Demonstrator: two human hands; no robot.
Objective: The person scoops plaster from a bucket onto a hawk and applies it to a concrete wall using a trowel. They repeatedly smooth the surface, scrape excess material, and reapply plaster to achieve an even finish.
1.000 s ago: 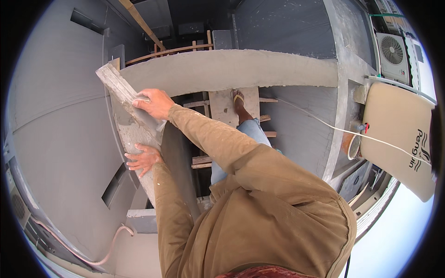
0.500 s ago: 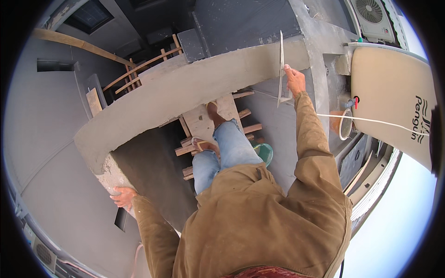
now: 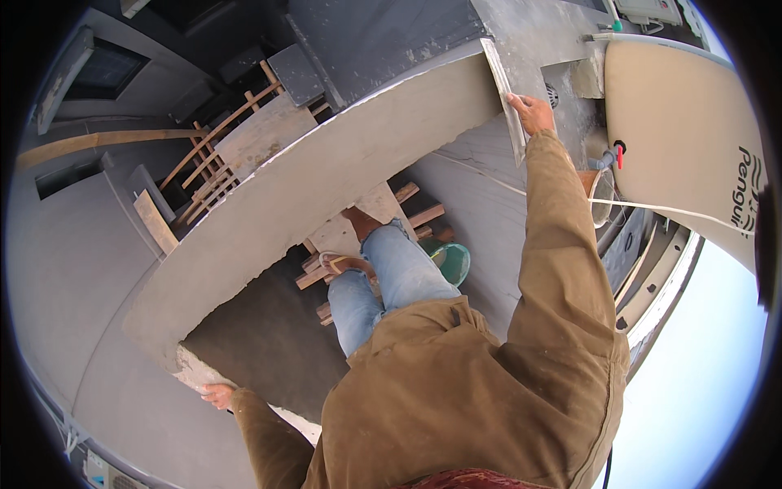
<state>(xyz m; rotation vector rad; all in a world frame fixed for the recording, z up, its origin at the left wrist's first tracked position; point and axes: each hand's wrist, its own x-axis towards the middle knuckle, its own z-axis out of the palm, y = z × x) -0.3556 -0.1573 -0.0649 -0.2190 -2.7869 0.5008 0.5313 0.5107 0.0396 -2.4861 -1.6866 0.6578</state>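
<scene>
My right hand (image 3: 533, 114) is closed round a plastering trowel (image 3: 507, 102) with a long, narrow metal blade. The blade is at the right end of a long strip of grey plaster (image 3: 350, 134) on top of a low wall, beside where it meets a lighter grey wall; I cannot tell whether it touches. Far to the lower left, my left hand (image 3: 217, 395) grips the rough, pale edge (image 3: 199, 371) of the same wall, where it turns toward me. That hand's fingers are partly hidden behind the edge.
I stand on wooden boards (image 3: 338, 236) over an opening. A green bucket (image 3: 453, 262) is beside my legs. At the right are a large beige water tank (image 3: 680, 138) with a red-handled tap (image 3: 618, 155), a hanging pail (image 3: 601, 200) and a white hose (image 3: 664, 208). Bamboo scaffolding (image 3: 224, 134) stands beyond the wall.
The trowel has tilted from nearly upright, and my right hand has moved slightly up and right with it. My view has shifted. My left hand still holds the wall edge.
</scene>
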